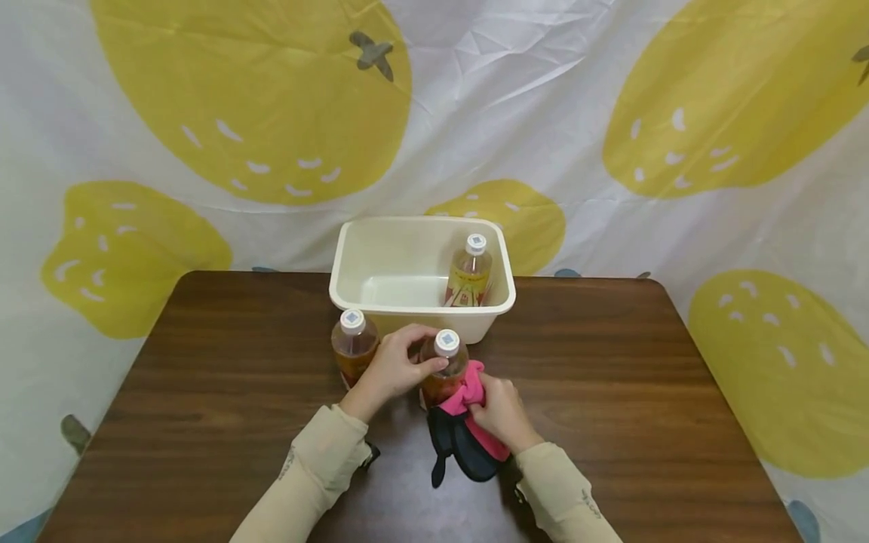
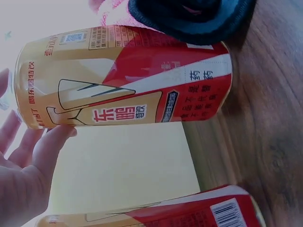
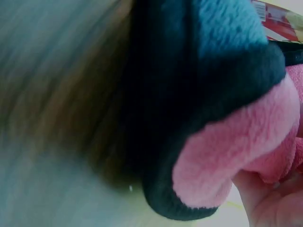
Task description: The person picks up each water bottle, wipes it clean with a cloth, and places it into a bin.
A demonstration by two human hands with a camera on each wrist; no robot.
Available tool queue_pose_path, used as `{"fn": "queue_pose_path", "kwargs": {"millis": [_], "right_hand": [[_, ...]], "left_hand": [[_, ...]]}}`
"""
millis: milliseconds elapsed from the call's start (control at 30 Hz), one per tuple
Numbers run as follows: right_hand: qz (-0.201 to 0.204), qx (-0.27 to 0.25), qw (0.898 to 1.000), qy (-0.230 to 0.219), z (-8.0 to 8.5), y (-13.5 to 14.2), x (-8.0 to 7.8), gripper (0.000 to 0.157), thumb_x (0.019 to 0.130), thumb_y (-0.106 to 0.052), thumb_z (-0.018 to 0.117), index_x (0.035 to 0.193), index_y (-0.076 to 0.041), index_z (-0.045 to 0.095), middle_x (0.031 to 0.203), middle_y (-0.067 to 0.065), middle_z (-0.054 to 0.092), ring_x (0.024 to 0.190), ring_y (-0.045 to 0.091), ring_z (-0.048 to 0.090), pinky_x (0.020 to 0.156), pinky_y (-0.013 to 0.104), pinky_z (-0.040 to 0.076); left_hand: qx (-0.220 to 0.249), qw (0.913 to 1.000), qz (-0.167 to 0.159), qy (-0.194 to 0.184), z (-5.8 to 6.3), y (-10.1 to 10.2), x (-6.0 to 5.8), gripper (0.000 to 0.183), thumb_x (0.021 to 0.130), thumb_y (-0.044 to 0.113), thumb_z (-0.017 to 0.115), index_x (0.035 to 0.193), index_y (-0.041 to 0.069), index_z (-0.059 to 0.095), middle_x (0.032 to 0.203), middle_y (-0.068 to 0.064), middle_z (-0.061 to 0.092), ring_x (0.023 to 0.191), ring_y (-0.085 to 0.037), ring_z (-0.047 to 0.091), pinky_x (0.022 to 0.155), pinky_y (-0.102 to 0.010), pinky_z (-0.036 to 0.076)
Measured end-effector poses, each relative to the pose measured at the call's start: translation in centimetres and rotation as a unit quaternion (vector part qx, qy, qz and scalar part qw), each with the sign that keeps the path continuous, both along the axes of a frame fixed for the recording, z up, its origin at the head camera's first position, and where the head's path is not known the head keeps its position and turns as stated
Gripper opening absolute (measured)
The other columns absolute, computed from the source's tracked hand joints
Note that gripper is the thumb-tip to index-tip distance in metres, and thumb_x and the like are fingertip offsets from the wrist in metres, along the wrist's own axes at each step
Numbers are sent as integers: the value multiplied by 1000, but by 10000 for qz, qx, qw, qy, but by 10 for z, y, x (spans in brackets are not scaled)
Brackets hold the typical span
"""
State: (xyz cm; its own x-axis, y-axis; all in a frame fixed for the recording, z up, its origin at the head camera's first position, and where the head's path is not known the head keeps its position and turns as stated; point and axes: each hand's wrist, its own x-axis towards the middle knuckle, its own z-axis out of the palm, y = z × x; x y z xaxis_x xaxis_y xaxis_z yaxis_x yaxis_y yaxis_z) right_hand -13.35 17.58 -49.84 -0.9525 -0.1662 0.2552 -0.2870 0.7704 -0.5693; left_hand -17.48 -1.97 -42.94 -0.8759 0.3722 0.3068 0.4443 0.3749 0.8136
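My left hand (image 1: 397,366) grips the upper part of a drink bottle (image 1: 440,386) with a white cap, which stands upright in front of the basin. In the left wrist view, the same bottle (image 2: 128,75) shows a gold and red label, and my thumb lies along its side. My right hand (image 1: 504,413) holds a bunched cleaning cloth (image 1: 478,456), pink and dark with a hanging loop, against the bottle's right side. Up close in the right wrist view, the cloth (image 3: 236,137) looks fluffy, with dark edging; it hides part of the bottle.
A second bottle (image 1: 353,351) stands to the left, beside my left wrist. Behind is a cream plastic basin (image 1: 400,311), with another bottle (image 1: 468,275) upright at its right end. All rest on a brown wooden table (image 1: 631,392) before a lemon-print curtain (image 1: 529,98).
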Motion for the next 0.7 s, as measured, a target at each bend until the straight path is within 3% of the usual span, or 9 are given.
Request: {"fn": "queue_pose_path", "kwargs": {"millis": [100,200,333,467,567,700], "right_hand": [[139,-63,9998,-102,9,1,-1,20,63,3,66,67,-11,54,56,-2,52,53,13,41,49,24,35],[275,-186,9994,-122,28,4,-1,18,65,2,69,67,-10,55,56,-3,49,53,11,40,49,21,35],[387,-540,9972,347,66,3,-2,17,65,0,75,73,-7,61,60,-1,53,54,10,43,49,21,38],[618,-533,9926,898,97,-3,-5,20,66,-3,76,82,-5,65,69,3,61,59,12,49,55,26,45],[697,-383,9921,972,108,-8,-7,19,67,-3,75,82,-5,65,72,4,62,61,13,51,58,28,47],[491,-437,9954,702,105,-7,-7,16,67,0,73,77,-5,62,65,3,58,56,13,47,53,25,43]], "left_hand": [[4,9999,-25,142,2,-1,-1,34,71,12,76,101,1,64,98,-11,64,84,-20,55,71,-32,47],[-17,9997,-91,232,3,-1,-1,34,71,13,75,101,1,64,97,-12,64,82,-20,55,69,-32,47],[-33,9996,-131,235,2,-1,-2,33,71,11,75,101,1,64,97,-12,64,82,-20,55,70,-32,49],[-164,9995,-123,230,2,-1,-2,30,72,5,72,100,1,64,96,-12,63,81,-21,55,71,-32,50],[-238,9995,-134,186,4,-1,-2,29,72,3,70,100,1,64,96,-12,63,80,-21,55,70,-32,50],[-269,9994,-98,209,4,0,-2,29,72,4,71,100,2,64,96,-12,63,82,-21,56,73,-33,50]]}}
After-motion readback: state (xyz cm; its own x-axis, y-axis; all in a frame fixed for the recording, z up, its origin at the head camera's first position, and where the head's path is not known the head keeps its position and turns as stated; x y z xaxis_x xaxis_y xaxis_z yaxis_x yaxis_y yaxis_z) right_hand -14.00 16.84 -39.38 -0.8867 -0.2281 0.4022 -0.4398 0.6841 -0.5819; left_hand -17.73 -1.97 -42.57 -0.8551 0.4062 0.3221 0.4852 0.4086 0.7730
